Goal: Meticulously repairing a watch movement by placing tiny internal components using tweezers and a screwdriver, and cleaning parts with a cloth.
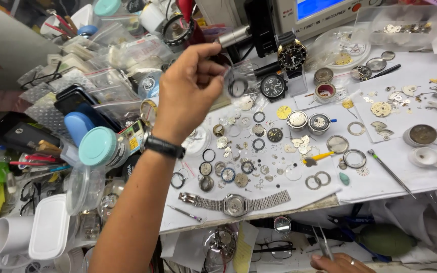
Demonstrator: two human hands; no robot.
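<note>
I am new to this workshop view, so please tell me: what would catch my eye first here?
The raised left hand in the middle, with a black wristband, pinches a small clear plastic bag. Below it, white paper is covered with tiny metal rings and watch parts, with a steel-bracelet watch at its front edge. The right hand holds tweezers at the bottom.

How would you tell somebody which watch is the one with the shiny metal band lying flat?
Start at the big white paper sheet covered in tiny watch parts, then go to its near edge, below the raised left hand. There lies a watch with its silver link band stretched out flat. The other watches stand at the far side with black dials.
</note>
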